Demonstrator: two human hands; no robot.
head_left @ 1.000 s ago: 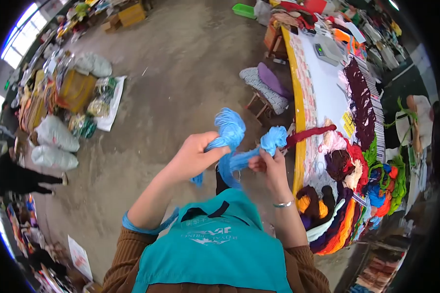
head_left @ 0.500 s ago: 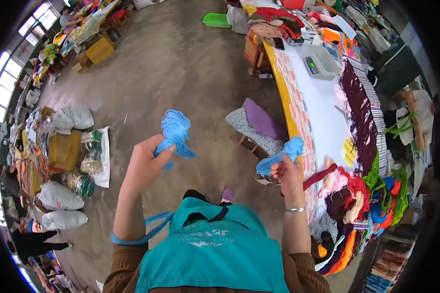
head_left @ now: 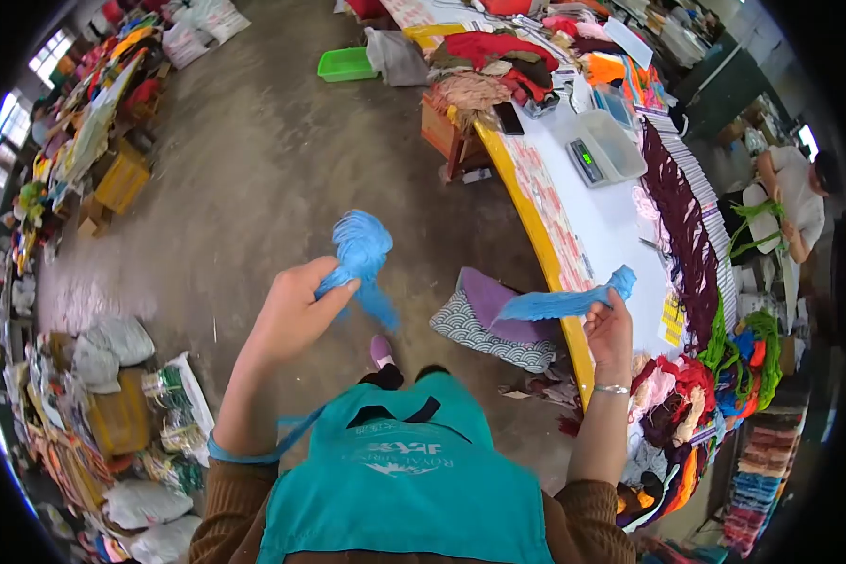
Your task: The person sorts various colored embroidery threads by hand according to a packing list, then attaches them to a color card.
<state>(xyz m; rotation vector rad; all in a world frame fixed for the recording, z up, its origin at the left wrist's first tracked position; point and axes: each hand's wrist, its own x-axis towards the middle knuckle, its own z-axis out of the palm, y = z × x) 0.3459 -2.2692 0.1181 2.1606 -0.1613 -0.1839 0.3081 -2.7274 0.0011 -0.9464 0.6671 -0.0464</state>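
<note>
The left hand (head_left: 312, 299) pinches a bunch of blue yarn (head_left: 361, 246) between thumb and fingers, its loose end hanging over the floor (head_left: 254, 188). The right hand (head_left: 611, 331) pinches a second blue bunch (head_left: 559, 304) near its knotted end, above the table's yellow edge (head_left: 517, 188). Beyond are a scale (head_left: 586, 162) and a phone (head_left: 509, 118).

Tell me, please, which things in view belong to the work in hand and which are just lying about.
Seemingly in the work:
- looped blue bundle, in the left hand
- long blue bundle, in the right hand

Apparently just lying about:
- green tray
- black phone
- patterned cushion
</note>
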